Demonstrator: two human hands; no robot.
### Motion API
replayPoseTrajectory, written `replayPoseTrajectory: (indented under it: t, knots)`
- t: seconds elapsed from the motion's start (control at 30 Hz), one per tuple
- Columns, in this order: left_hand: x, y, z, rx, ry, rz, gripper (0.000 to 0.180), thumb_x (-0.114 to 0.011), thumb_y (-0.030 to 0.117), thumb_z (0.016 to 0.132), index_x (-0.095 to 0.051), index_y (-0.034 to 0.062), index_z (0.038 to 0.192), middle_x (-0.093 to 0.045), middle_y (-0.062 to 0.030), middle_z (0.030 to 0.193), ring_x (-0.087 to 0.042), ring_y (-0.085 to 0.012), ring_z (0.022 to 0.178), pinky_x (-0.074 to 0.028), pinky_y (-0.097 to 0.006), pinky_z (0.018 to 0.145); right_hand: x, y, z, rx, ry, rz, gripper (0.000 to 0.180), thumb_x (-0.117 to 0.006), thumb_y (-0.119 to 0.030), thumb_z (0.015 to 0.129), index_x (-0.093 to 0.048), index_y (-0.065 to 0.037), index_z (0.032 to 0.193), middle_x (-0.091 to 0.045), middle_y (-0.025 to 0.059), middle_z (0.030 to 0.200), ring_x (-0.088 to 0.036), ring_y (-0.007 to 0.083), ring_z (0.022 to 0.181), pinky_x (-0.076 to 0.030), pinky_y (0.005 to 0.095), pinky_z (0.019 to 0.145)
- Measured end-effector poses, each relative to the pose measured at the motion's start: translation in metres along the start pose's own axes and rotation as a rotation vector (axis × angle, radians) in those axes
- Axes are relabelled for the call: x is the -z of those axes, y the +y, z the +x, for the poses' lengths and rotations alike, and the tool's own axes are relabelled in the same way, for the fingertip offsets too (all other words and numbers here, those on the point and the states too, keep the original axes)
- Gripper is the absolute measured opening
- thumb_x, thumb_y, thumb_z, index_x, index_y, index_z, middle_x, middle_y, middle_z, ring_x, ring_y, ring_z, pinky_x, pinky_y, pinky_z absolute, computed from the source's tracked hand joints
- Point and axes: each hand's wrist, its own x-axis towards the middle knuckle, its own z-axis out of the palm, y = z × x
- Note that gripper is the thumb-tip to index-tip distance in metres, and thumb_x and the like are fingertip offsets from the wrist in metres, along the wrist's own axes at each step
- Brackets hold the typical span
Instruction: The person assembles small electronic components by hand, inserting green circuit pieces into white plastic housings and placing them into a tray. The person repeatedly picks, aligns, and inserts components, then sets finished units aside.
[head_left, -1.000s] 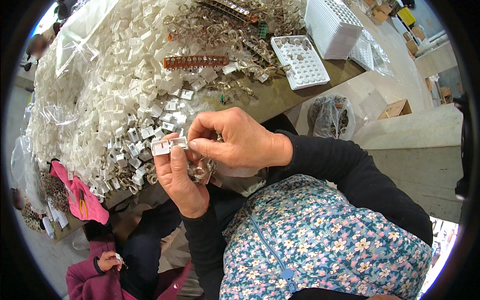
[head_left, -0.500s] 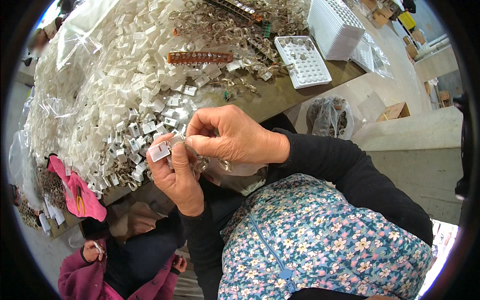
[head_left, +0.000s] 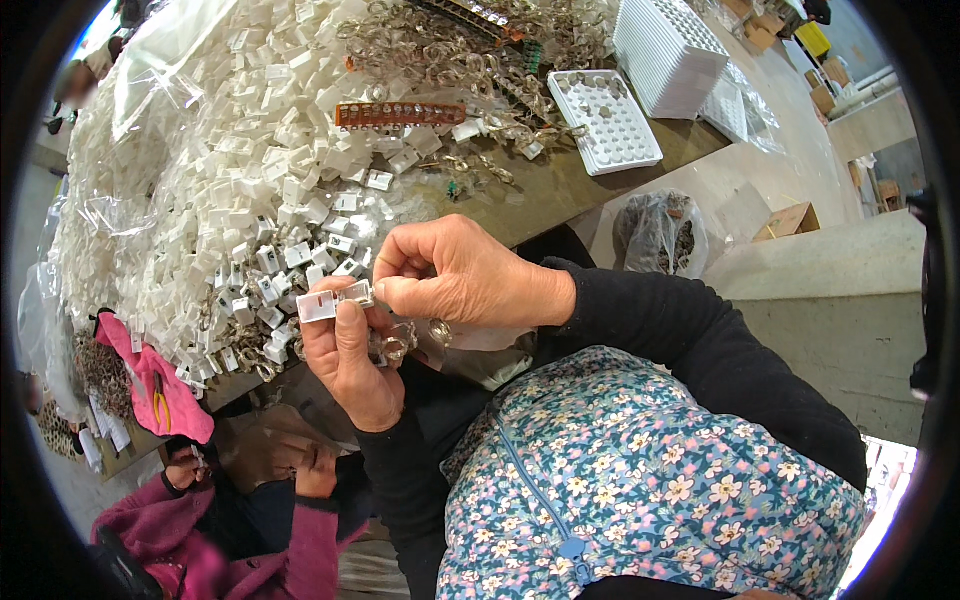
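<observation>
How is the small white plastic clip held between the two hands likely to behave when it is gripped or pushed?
The white plastic clip looks stiff: it keeps its boxy shape while pinched between the left hand and right hand. It is probably very light, since fingertips alone hold it. Its flat sides suggest it would slide rather than roll, like those in the heap.

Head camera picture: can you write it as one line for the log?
left hand holds small white plastic clip | right hand pinches its end | pile of white plastic clips on table behind
</observation>
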Motion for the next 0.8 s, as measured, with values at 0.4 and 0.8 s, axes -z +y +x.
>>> replayPoseTrajectory:
  t: [0.4,0.8]
  knots:
    - [-0.005,-0.003,0.001,0.178,0.072,-0.373,0.026,-0.053,0.018,0.093,-0.051,-0.0008,0.111,-0.053,-0.0031,0.069,-0.044,-0.0076,0.046,-0.034,-0.018,0.04,-0.006,0.002,-0.005,-0.182,-0.121,0.42,0.013,-0.057,-0.009,0.091,-0.058,0.004,0.091,-0.065,0.0065,0.085,-0.061,0.0106,0.078,-0.05,0.0253,0.072]
    - [-0.02,-0.008,0.0,0.36,0.08,-0.269,0.051,-0.045,0.034,0.096,-0.04,0.0044,0.138,-0.06,-0.013,0.112,-0.062,-0.0185,0.091,-0.053,-0.029,0.071,0.004,0.013,-0.012,0.016,0.055,0.041,0.013,-0.057,-0.011,0.086,-0.055,0.001,0.087,-0.066,0.0073,0.08,-0.062,0.0105,0.073,-0.05,0.0269,0.066]
